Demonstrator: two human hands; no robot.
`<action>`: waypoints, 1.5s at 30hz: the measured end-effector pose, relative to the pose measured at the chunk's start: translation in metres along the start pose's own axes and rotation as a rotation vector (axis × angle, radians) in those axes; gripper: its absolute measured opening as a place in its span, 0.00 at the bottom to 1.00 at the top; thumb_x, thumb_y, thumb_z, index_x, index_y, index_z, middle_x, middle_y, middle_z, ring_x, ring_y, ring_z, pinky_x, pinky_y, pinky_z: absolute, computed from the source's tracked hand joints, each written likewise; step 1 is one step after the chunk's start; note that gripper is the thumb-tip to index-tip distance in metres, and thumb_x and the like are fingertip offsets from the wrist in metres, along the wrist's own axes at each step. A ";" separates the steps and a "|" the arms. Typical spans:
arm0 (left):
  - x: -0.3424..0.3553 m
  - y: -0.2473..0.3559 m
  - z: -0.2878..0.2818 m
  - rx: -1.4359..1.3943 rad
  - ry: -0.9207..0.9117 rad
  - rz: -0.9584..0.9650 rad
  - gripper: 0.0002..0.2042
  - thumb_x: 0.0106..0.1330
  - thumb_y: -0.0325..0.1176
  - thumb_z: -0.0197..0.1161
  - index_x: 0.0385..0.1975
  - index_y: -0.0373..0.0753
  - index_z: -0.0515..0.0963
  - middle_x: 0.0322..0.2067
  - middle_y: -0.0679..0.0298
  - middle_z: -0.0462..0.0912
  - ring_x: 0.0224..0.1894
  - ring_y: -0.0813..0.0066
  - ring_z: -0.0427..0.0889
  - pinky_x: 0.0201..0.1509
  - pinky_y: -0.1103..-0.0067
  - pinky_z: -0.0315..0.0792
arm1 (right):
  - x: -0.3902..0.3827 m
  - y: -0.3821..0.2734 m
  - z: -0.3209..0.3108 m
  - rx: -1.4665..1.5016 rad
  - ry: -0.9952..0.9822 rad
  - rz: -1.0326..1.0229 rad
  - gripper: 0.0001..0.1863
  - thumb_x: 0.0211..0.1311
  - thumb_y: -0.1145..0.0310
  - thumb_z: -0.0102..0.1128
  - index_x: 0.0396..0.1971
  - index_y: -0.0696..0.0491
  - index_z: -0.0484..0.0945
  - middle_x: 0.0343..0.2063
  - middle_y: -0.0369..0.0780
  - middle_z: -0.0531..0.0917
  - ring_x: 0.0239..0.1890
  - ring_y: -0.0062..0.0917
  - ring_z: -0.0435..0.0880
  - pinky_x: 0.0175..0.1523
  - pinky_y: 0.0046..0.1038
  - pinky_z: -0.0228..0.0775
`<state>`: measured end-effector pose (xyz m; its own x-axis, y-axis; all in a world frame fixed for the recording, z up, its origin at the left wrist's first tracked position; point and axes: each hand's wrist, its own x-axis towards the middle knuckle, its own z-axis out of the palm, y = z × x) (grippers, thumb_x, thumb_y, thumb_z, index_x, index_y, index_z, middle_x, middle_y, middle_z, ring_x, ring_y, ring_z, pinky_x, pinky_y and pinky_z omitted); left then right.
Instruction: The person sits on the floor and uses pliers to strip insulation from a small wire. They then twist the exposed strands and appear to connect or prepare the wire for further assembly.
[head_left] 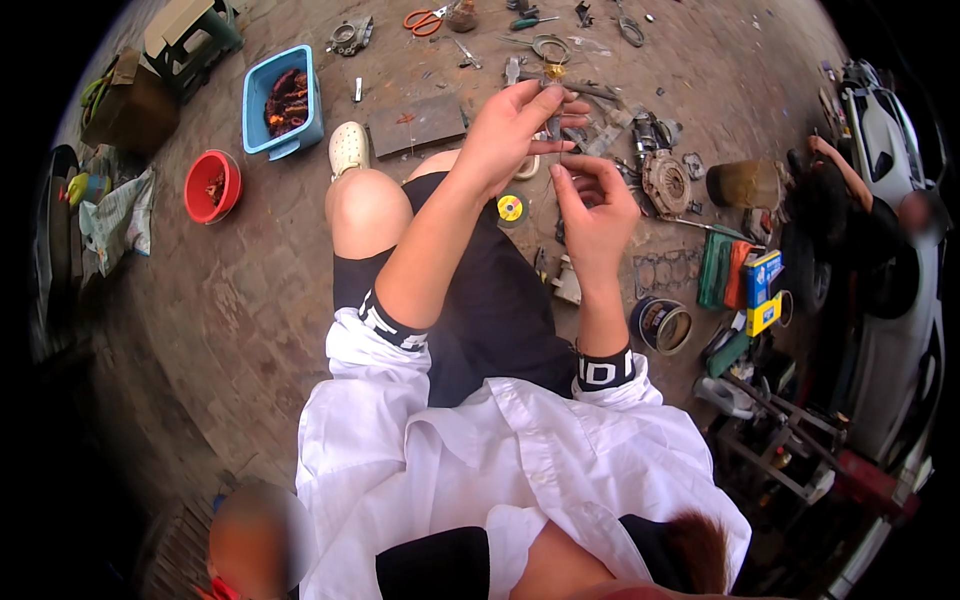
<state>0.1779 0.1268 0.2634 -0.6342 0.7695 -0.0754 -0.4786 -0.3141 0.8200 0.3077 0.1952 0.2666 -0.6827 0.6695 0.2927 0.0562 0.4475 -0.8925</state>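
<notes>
Over my knees, both hands are raised close together. My left hand (515, 130) is closed in a pinch, thumb against forefinger, with its other fingers curled to the right. Just below and to its right, my right hand (598, 205) pinches with thumb and fingertips. What looks like a thin dark wire (561, 146) runs between the two pinches; its ends are hidden or too fine to make out. Behind my fingers on the ground lie dark metal tools and parts (597, 92). A yellow-centred disc (511, 208) lies below my left wrist.
A blue basin (251, 105) and red bucket (213, 212) hold dark reddish contents at left. A metal plate (418, 127) and orange-handled scissors (423, 22) lie ahead. At right are a clutch part (667, 184), a tin (661, 325), boxes (764, 290) and another person (850, 205) beside a car.
</notes>
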 end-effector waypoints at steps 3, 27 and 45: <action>-0.001 0.000 0.002 -0.019 0.016 -0.002 0.16 0.74 0.42 0.52 0.48 0.35 0.73 0.49 0.53 0.81 0.53 0.65 0.80 0.49 0.75 0.80 | 0.000 0.001 0.012 -0.104 0.066 -0.053 0.09 0.51 0.77 0.70 0.32 0.59 0.79 0.27 0.36 0.83 0.22 0.15 0.78 0.28 0.18 0.70; 0.002 -0.007 -0.002 -0.043 -0.066 -0.049 0.15 0.74 0.40 0.53 0.47 0.33 0.74 0.47 0.54 0.82 0.49 0.71 0.82 0.54 0.75 0.77 | 0.022 -0.007 0.004 0.143 0.002 0.132 0.07 0.59 0.78 0.62 0.38 0.60 0.81 0.30 0.34 0.84 0.28 0.11 0.78 0.36 0.15 0.71; -0.004 0.004 -0.004 -0.001 -0.104 -0.067 0.16 0.71 0.37 0.58 0.50 0.31 0.76 0.49 0.56 0.81 0.51 0.72 0.80 0.56 0.75 0.75 | 0.029 0.000 -0.010 0.144 -0.079 0.109 0.06 0.57 0.76 0.62 0.34 0.59 0.83 0.24 0.33 0.84 0.23 0.09 0.75 0.28 0.15 0.67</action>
<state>0.1760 0.1207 0.2645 -0.5344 0.8423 -0.0710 -0.5189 -0.2606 0.8142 0.2951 0.2198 0.2788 -0.7338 0.6580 0.1692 0.0316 0.2818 -0.9590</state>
